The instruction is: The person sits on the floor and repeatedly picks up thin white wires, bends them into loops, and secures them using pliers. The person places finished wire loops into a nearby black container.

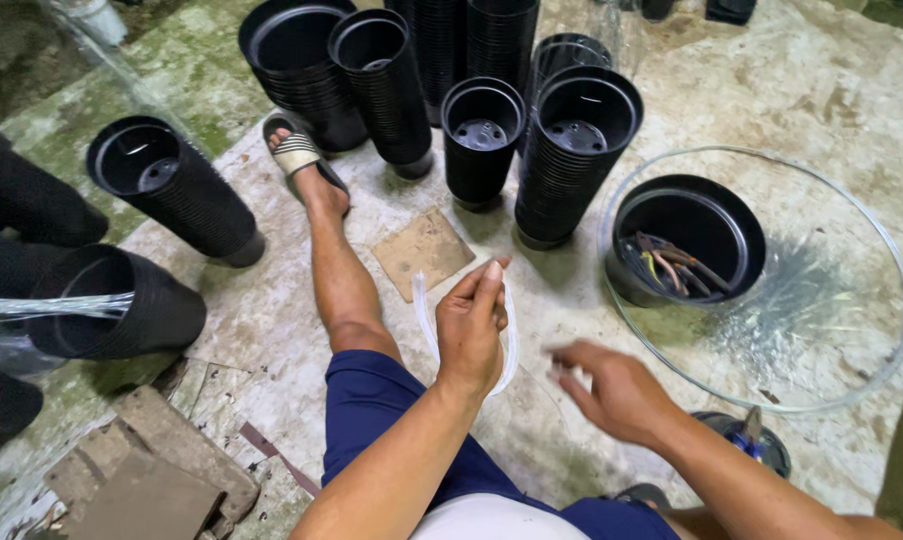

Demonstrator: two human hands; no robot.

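Left hand up in the middle of the scene, fingers closed round a looped length of clear plastic tubing, the loop hanging down either side of the palm just above the knee. Right hand is to its right, low over the floor, fingers spread and blurred, holding nothing, reaching in toward the loop's near end. To my eye the way to do this well is to keep the loop pinched firmly at the top so it doesn't spring open, and bring the free hand in to catch the loose end before it twists. Working outward: a square brown tile lies flat on the concrete floor just beyond the hand. To the right, one wide clear bowl holds one black pot with pliers and wire bits inside. At the far side I count about six upright stacks of black plastic pots, though the back ones crowd together and may hide more. On the left, two stacks lie tipped on their sides, and more dark shapes sit at the edge, cut off. One sandalled foot stretches out toward the stacks.
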